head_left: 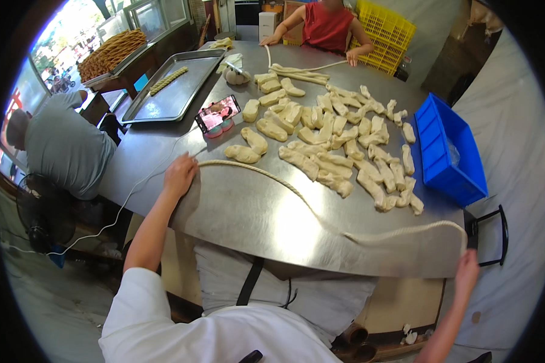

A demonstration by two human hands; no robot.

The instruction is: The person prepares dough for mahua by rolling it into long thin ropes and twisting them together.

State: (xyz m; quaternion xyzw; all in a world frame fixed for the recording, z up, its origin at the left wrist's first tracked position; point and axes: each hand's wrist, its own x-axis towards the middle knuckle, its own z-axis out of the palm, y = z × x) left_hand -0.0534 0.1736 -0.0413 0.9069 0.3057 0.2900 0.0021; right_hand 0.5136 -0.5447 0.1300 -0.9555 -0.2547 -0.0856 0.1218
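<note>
A long twisted dough rope [297, 196] stretches along the near side of the steel table, sagging in the middle. My left hand [180, 174] grips its left end, resting near the table's edge. The right end is in my right hand [467, 271], held out past the table's near right corner. Beyond the rope lie several pale dough pieces [339, 130], loosely heaped across the middle of the table [242, 206]. Fingertips of both hands are partly hidden.
A propped phone [218, 116] stands left of the dough. A metal tray [184, 91] holds one twisted dough stick [168, 81]. At right sits a blue crate [445, 151]. Across the table, a person in red [327, 25] handles dough strands [300, 74]. Another person [69, 142] is at left.
</note>
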